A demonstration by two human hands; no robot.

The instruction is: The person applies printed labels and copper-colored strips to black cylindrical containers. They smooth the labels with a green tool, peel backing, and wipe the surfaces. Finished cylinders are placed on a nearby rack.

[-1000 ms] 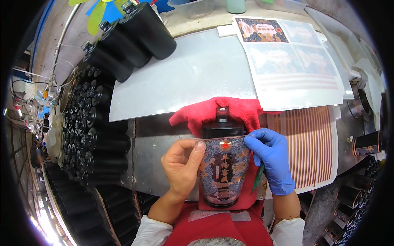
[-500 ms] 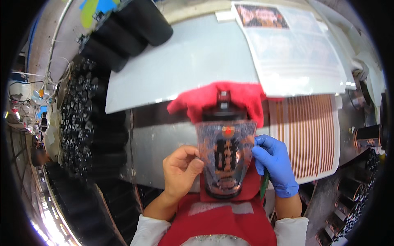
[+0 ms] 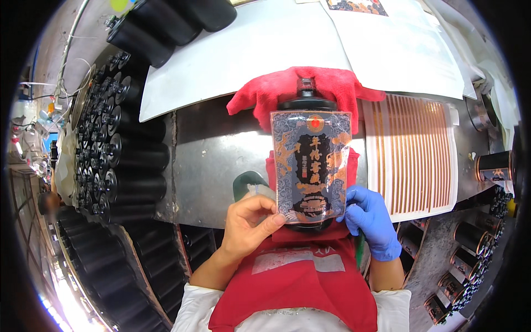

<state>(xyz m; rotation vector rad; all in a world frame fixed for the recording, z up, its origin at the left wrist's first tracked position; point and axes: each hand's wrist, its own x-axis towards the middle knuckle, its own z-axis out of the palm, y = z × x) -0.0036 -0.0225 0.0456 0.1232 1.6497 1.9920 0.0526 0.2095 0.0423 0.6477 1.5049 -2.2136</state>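
Note:
A clear film label [image 3: 312,166] with a blue-grey, copper and black pattern and a red dot lies over a black bottle [image 3: 307,104]. The bottle rests on its side, neck pointing away from me, on a red cloth [image 3: 254,95]. My left hand [image 3: 249,224], bare, pinches the label's lower left corner between thumb and fingers. In a blue glove, my right hand [image 3: 371,221] is closed at the label's lower right edge. Whether the film touches the bottle all over, I cannot tell. Left of the bottle sits a dark green rounded thing [image 3: 246,180], partly hidden.
Several black bottles [image 3: 138,155] stack up at the left, and more [image 3: 141,33] lie at the far left. White sheets [image 3: 243,50] cover the back of the metal table [image 3: 204,160]. A sheet of copper strips [image 3: 412,160] lies right. Patterned bottles [image 3: 470,235] fill the lower right.
The view has shifted, so the table sits higher in the picture. My hands are now at the label's lower corners rather than along its sides. The green rounded thing has come into sight.

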